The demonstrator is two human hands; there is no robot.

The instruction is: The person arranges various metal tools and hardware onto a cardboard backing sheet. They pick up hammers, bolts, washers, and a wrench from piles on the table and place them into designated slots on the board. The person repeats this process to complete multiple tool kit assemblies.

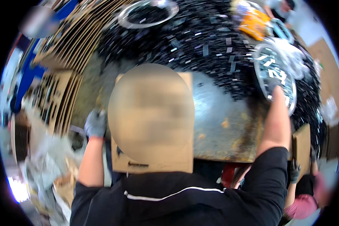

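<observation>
Head view: only one camera, looking down over the person's shoulders at a metal bench (218, 113).
Left hand (95, 122): grey glove, at the near left edge of the bench, closed on the left side of a flat cardboard box (177, 160). A blurred patch hides most of the box.
Right hand (278, 94): stretched to the far right of the bench, touching the rim of a round wall clock (275, 73). The fingers are hidden by the arm and the clock rim, so I cannot tell how far they are closed.
Key relation: the clock lies forward and right of the box, on edge and tilted, its face turned to the left. The right hand is clearly the nearer one; the left is well apart from it.
Containers: the box is held against the near bench edge; what is inside it is not visible.
Bench load: black small parts (199, 41) cover the far half, with a silver ring (148, 13) at the far edge.
Left side: stacked flat cardboard sheets (64, 49).
</observation>
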